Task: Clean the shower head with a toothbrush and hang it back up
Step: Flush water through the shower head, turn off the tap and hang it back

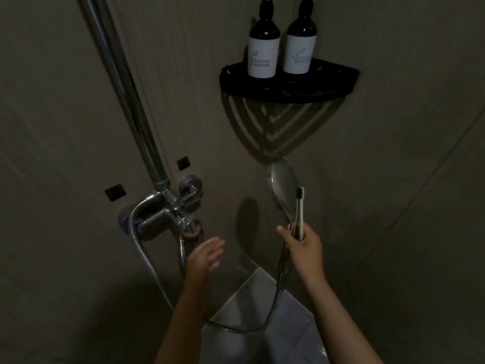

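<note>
Now the right hand [304, 245] grips shower head [284, 183] and toothbrush [301, 214] together; left hand [206, 254] loose beside it. Not hung up yet.

This is a shower in a bathroom. The walls [65, 114] are big smooth tiles, and they meet in a corner. A shiny metal pipe [126, 95] runs up one wall. At its foot sits a tap [168, 214]. A bendy metal hose [278, 283] leads to a shower head [284, 187]. A black shelf [288, 88] sits in the corner. A dark bottle [263, 48] stands on it, with a second bottle [299, 46] beside it. The floor [262, 306] has pale tiles.
</note>
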Demonstrator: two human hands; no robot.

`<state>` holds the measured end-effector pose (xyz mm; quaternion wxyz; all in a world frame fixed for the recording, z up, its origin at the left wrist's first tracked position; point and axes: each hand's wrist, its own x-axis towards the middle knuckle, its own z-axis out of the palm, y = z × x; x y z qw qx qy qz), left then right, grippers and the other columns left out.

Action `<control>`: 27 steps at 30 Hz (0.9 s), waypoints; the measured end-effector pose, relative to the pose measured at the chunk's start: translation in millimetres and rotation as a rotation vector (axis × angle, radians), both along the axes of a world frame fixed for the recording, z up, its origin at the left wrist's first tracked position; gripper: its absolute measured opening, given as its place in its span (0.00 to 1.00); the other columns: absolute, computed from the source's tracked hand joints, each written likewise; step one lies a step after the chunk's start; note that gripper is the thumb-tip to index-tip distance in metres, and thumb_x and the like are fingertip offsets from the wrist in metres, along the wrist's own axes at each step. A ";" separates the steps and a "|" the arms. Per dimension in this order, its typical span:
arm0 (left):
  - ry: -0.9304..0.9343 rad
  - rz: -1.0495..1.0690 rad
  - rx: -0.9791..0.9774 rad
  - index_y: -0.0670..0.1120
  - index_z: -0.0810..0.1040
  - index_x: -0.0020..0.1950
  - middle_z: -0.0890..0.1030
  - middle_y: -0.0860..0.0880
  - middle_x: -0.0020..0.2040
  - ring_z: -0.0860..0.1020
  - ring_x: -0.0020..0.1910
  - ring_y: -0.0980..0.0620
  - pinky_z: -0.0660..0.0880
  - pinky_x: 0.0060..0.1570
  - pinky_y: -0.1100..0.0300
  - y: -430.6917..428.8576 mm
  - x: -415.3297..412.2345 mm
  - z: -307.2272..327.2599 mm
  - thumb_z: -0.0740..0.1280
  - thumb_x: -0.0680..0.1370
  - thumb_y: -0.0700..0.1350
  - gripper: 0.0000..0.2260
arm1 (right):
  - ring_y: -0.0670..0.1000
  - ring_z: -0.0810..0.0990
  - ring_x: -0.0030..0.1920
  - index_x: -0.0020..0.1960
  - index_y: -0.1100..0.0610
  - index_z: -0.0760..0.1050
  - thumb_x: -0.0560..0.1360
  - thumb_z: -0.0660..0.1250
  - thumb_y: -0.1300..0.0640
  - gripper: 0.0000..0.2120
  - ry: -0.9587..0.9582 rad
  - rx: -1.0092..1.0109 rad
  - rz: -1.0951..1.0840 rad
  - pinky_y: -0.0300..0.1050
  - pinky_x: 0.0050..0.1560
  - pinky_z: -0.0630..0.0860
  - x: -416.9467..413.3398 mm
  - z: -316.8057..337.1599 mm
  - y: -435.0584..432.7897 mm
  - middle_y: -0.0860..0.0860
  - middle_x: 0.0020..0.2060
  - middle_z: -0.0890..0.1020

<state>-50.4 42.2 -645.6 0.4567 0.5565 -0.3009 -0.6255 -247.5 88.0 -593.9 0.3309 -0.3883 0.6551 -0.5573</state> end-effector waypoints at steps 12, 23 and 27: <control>-0.019 -0.668 -0.136 0.47 0.73 0.60 0.77 0.46 0.61 0.75 0.61 0.51 0.70 0.64 0.58 27.7 -43.1 -0.2 0.73 0.66 0.45 0.24 | 0.47 0.80 0.44 0.48 0.52 0.78 0.74 0.68 0.62 0.07 -0.153 -0.064 0.403 0.36 0.47 0.75 11.8 15.5 6.7 0.56 0.41 0.83; 0.057 -0.660 -0.143 0.50 0.77 0.56 0.82 0.46 0.54 0.79 0.55 0.46 0.74 0.59 0.52 42.7 -45.0 0.1 0.72 0.68 0.45 0.17 | 0.48 0.82 0.45 0.48 0.56 0.77 0.73 0.70 0.57 0.05 -0.130 -0.053 0.378 0.39 0.48 0.77 12.6 12.1 15.2 0.57 0.41 0.81; 0.040 -0.596 -0.159 0.49 0.76 0.55 0.81 0.47 0.51 0.80 0.53 0.49 0.76 0.56 0.56 46.6 -52.2 9.7 0.69 0.71 0.40 0.14 | 0.34 0.79 0.38 0.50 0.53 0.77 0.74 0.68 0.64 0.08 -0.107 -0.055 0.360 0.27 0.42 0.73 9.8 14.4 12.1 0.47 0.42 0.81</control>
